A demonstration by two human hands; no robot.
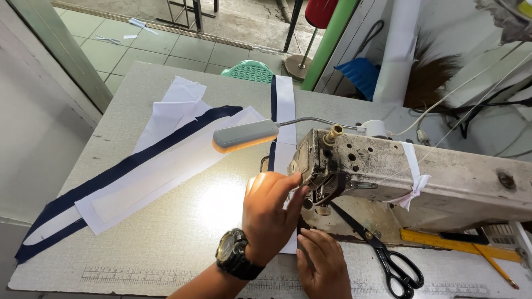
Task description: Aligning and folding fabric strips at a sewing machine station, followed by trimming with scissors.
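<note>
At the needle end of the worn sewing machine (pixel 388 171), the left hand (pixel 271 213) reaches up, fingers half-curled on the head, gripping nothing visible. The right hand (pixel 321 260) lies flat, pinning the white strip (pixel 285 105) on the bench (pixel 183 221). Feed best straight, fingertips clear of the needle.

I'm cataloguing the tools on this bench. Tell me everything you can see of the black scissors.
The scissors lie flat on the grey table, right of the right hand and not touched by either hand. They have two glossy black loop handles, plastic by the look, pointing toward the near edge, and dark blades that look shut, running up and left so the tip disappears under the worn sewing machine. A small metal pivot screw shows where blades meet handles. A yellow ruler lies just to their right.
</note>
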